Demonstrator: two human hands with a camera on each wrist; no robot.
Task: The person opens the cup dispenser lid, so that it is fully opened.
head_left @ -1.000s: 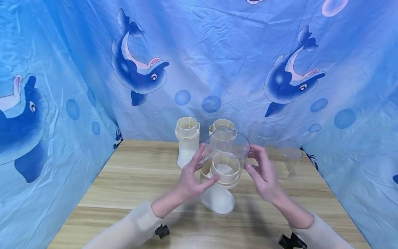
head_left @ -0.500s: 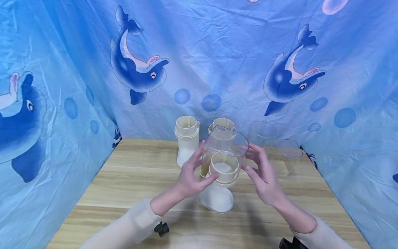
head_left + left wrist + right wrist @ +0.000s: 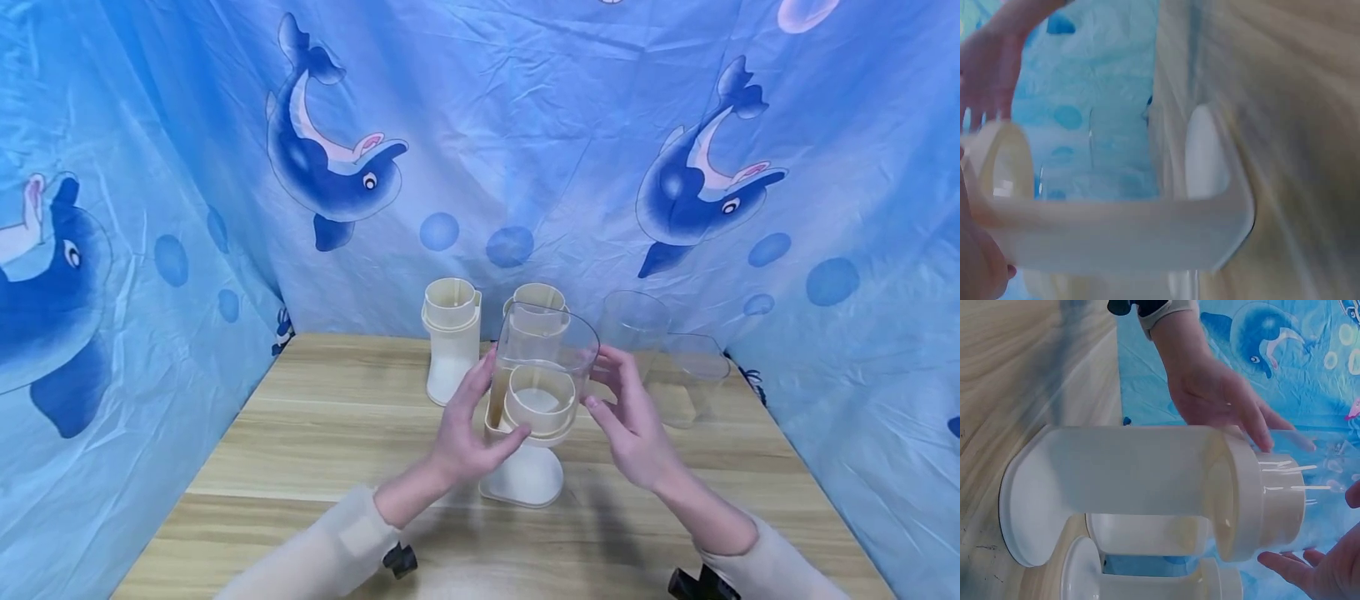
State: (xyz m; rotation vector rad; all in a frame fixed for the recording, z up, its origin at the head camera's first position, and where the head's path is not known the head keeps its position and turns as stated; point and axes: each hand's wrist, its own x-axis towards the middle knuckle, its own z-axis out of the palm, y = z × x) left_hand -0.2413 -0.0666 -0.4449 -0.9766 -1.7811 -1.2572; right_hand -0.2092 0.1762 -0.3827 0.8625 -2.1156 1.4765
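A white plastic stand [image 3: 522,477] with a flat rounded base and a ring-shaped collar is in front of me near the middle of the wooden table. Around and above the collar sits a clear, open-topped plastic container [image 3: 551,333]. My left hand [image 3: 467,442] holds the container's lower left side, thumb in front, other fingers along the side. On the other side my right hand [image 3: 636,429] holds the right wall between thumb and fingers. In the right wrist view the stand [image 3: 1141,469] fills the middle, the collar [image 3: 1282,500] inside the clear wall. Whether the container is fully seated cannot be told.
Two similar white stands, one at the left [image 3: 453,350] and one behind the held container [image 3: 538,307], stand at the back. Two more clear containers [image 3: 636,323] are at back right on the wooden table [image 3: 300,450]. A blue dolphin-print cloth [image 3: 487,125] surrounds the table.
The stand's base has shifted slightly away from me, with the container staying nearly in place on its collar. Both hands keep their hold with only small movements.
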